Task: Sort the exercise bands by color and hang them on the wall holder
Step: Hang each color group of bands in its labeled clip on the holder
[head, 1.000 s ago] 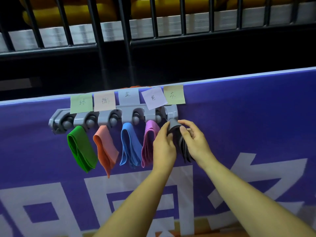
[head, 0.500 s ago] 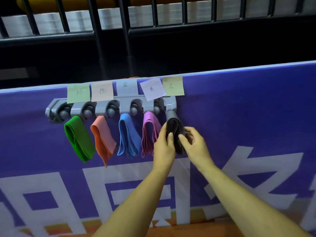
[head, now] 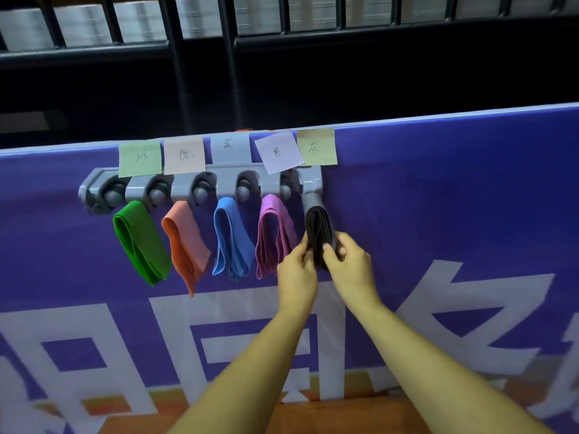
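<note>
— On the purple banner, item one: grey wall holder, with five paper labels stuck above it. What hangs where?

— Left to right: green band, orange band, blue band and purple band, each folded and hanging on its own. Fifth item: black band, looped over the end peg under the yellowish label.

— Hands?

— Both are on the black band. Left hand pinches its lower part from the left, fingers curled. Right hand pinches it from the right, thumb in front. Neither holds anything else.

— Status?

— I judge the sort nearly complete. All five colours are up, and only this last one is being settled.

— Risks to enter?

— Three. The end peg slopes downward, so a downward tug could slide the band off its tip. The black band is several layers thick, so an uneven release could let one fold drop loose. The left hand sits just beside the purple band, and I cannot tell whether they touch. A careless pull-away might drag that band off its hook.
</note>
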`<state>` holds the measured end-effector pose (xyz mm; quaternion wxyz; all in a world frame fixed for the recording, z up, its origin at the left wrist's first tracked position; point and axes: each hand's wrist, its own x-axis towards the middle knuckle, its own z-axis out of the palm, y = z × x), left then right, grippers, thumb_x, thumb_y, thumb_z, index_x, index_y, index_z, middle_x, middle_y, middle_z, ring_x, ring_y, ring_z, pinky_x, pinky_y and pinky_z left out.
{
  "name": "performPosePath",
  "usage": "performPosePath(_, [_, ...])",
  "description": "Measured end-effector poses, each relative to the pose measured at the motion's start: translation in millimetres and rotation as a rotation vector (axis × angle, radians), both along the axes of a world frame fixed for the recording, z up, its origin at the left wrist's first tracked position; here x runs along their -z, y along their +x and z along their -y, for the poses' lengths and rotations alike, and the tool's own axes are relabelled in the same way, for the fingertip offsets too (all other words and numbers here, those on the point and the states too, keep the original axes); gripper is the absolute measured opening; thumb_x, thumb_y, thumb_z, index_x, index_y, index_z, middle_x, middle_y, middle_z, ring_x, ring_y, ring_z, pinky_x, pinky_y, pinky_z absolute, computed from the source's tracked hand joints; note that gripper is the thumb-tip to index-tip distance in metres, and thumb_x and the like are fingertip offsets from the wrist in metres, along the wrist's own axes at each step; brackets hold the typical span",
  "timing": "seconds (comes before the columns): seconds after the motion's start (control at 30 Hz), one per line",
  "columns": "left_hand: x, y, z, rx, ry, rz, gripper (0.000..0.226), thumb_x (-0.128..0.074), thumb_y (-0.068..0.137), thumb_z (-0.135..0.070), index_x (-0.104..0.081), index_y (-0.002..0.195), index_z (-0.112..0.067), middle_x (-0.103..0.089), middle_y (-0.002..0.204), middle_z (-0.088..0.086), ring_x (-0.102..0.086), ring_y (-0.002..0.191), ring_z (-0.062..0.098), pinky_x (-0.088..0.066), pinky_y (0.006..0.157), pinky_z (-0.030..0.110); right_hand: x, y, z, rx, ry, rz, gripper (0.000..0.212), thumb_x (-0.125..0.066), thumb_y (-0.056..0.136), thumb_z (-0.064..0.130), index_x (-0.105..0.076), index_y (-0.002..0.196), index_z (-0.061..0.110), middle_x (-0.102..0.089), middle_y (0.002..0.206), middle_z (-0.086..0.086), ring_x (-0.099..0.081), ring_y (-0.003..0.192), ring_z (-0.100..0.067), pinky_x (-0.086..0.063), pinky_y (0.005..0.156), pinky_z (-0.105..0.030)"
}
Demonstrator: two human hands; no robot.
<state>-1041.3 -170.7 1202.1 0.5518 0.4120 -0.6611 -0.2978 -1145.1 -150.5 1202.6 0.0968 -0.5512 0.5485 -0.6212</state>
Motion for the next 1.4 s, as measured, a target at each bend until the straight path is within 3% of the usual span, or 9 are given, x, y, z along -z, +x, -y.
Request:
performPosePath(0.17, [9, -3, -3, 0.006, 0.06, 0.018, 0.035, -0.045, 0.102, -0.014, -0.055, 0.135, -0.019, -0.067, 0.106, -0.01, -0.062, 0.093, 0.0, -0.045, 0.078, 0.007, 13, 3, -3, 0.011, 0.063, -0.047, 0.017, -0.05, 0.099, 0.023, -0.066, 0.101, 0.017, -0.067, 0.075, 0.005, -0.064, 0.065, -0.007, -0.053, 0.055, -0.027])
performPosePath(0.33, [10, -3, -5, 0.06, 0.066, 0.049, 0.037, -0.043, 0.102, -0.011, -0.052, 0.137, -0.016, -0.064, 0.121, -0.006, -0.058, 0.103, 0.002, -0.042, 0.086, 0.01, 22, 6, -8, 0.003, 0.111, -0.092, 0.027, -0.043, 0.103, 0.023, -0.064, 0.117, 0.015, -0.059, 0.074, 0.013, -0.055, 0.06, 0.007, -0.04, 0.051, -0.009])
performPosePath(0.53, [7, 1, -10, 0.148, 0.087, 0.091, 0.043, -0.039, 0.102, -0.01, -0.043, 0.144, -0.019, -0.05, 0.126, -0.007, -0.048, 0.11, 0.002, -0.035, 0.09, 0.01, 22, 12, -13, 0.041, 0.158, 0.001, 0.026, -0.042, 0.103, 0.027, -0.061, 0.087, 0.018, -0.058, 0.067, 0.004, -0.055, 0.06, -0.007, -0.042, 0.054, -0.025])
performPosePath(0.8, [12, 35, -17, 0.273, 0.274, 0.196, 0.047, -0.042, 0.098, -0.013, -0.043, 0.144, -0.02, -0.052, 0.141, 0.0, -0.052, 0.125, 0.016, -0.043, 0.105, 0.032, 26, 7, -30, 0.09, 0.335, 0.019, 0.042, -0.048, 0.1, 0.035, -0.052, 0.137, 0.018, -0.061, 0.128, -0.001, -0.056, 0.119, -0.017, -0.046, 0.093, -0.028])
performPosePath(0.93, [-8, 73, -29, 0.41, 0.376, 0.134, 0.03, -0.041, 0.099, -0.002, -0.061, 0.121, -0.002, -0.07, 0.107, 0.016, -0.069, 0.088, 0.019, -0.058, 0.073, 0.025, 24, 8, -56, 0.261, 0.264, -0.06, 0.029, -0.053, 0.097, 0.029, -0.06, 0.122, 0.016, -0.058, 0.121, -0.002, -0.057, 0.111, -0.017, -0.045, 0.087, -0.026])
performPosePath(1.0, [-28, 96, -36, 0.418, 0.301, 0.158, 0.028, -0.04, 0.096, -0.002, -0.067, 0.105, -0.005, -0.073, 0.089, 0.015, -0.068, 0.064, 0.017, -0.052, 0.052, 0.021, 10, 18, -67, 0.322, 0.158, -0.108, 0.017, -0.055, 0.096, 0.023, -0.063, 0.109, 0.018, -0.054, 0.11, 0.002, -0.056, 0.1, -0.012, -0.039, 0.079, -0.019])
performPosePath(1.1, [-54, 122, -38, 0.343, 0.089, 0.124, 0.025, -0.046, 0.09, -0.003, -0.069, 0.089, -0.011, -0.07, 0.07, 0.009, -0.059, 0.05, 0.013, -0.044, 0.048, 0.021, -20, 43, -72, 0.316, 0.011, -0.16, 0.009, -0.058, 0.093, 0.016, -0.064, 0.099, 0.016, -0.054, 0.099, 0.005, -0.054, 0.084, -0.004, -0.036, 0.071, -0.006])
performPosePath(1.27, [-81, 129, -31, 0.121, -0.203, 0.116, 0.02, -0.055, 0.092, -0.014, -0.066, 0.108, -0.017, -0.067, 0.097, -0.005, -0.06, 0.084, 0.003, -0.046, 0.075, 0.013, -57, 84, -60, 0.262, -0.124, -0.225, 0.016, -0.062, 0.089, 0.011, -0.067, 0.103, 0.015, -0.059, 0.094, 0.005, -0.053, 0.07, -0.003, -0.038, 0.066, -0.005])
performPosePath(1.4, [-85, 116, -21, 0.074, -0.252, 0.287, 0.027, -0.05, 0.094, -0.012, -0.062, 0.118, -0.012, -0.067, 0.11, 0.006, -0.062, 0.098, 0.02, -0.048, 0.088, 0.034, -67, 95, -37, 0.276, -0.035, -0.219, 0.032, -0.061, 0.091, 0.021, -0.064, 0.122, 0.017, -0.066, 0.11, 0.002, -0.058, 0.074, -0.011, -0.049, 0.078, -0.024])
